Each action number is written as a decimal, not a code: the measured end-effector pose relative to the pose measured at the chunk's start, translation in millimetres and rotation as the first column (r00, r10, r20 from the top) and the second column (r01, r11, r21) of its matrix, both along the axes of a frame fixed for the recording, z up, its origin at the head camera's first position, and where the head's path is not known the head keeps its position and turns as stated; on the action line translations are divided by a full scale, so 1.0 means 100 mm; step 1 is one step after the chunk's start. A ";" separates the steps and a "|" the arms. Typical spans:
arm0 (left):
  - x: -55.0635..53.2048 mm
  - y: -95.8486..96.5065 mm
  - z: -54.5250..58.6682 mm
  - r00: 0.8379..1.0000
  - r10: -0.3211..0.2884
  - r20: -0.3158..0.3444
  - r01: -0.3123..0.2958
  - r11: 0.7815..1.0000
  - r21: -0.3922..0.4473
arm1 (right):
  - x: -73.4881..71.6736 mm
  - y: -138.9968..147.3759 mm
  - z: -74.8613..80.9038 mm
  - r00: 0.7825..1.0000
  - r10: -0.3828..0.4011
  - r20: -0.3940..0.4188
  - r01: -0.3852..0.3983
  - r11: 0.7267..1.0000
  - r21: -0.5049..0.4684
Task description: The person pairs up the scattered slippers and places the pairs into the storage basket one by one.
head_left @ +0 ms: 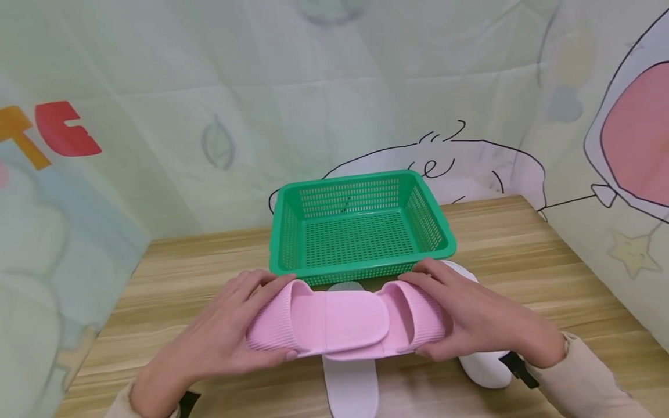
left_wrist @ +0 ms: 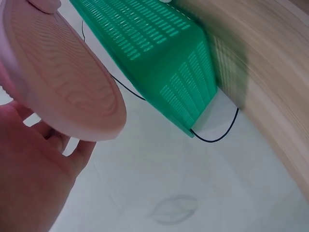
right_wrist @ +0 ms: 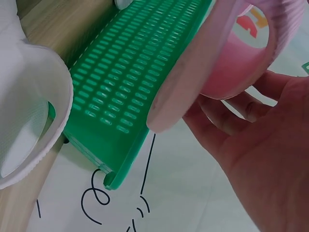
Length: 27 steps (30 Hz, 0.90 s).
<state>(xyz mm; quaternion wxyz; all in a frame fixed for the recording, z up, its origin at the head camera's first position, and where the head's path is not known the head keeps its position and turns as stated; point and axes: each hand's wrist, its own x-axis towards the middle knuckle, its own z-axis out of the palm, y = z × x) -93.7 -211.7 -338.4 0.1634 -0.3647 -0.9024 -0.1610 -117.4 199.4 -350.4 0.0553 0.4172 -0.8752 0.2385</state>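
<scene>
Two pink slippers are held up in front of the basket, toes pointing outward and heels overlapping in the middle. My left hand [head_left: 230, 331] grips the left pink slipper [head_left: 274, 322] around its ribbed strap, thumb at the lower edge. The ribbed strap of the right pink slipper [head_left: 428, 316] is gripped by my right hand [head_left: 475, 316], fingers over the top and thumb below. The left slipper's heel lies over the right one's. In the left wrist view, the wavy-patterned sole [left_wrist: 72, 72] shows.
A green perforated basket [head_left: 363, 271] stands at the back of the wooden table [head_left: 198, 261]. One white slipper [head_left: 351, 386] lies below the pink pair, partly hidden by it. Another white slipper [head_left: 486, 371] lies at the right, partly behind my right hand. A printed cloth [head_left: 251, 104] hangs behind.
</scene>
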 end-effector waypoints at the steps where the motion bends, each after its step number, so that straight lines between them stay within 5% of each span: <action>1: 0.00 0.01 0.00 1.000 0.002 0.003 -0.002 1.000 0.006 | 0.00 0.00 0.00 1.000 0.001 -0.002 -0.001 1.000 -0.002; 15: -0.02 0.08 -0.01 1.000 0.019 0.013 -0.019 0.999 0.043 | -0.04 -0.07 0.03 0.993 -0.011 -0.121 0.013 1.000 0.016; 27: -0.05 0.15 -0.04 1.000 0.000 0.005 0.000 0.997 0.076 | -0.04 -0.17 0.10 0.990 -0.046 -0.131 0.052 0.998 0.042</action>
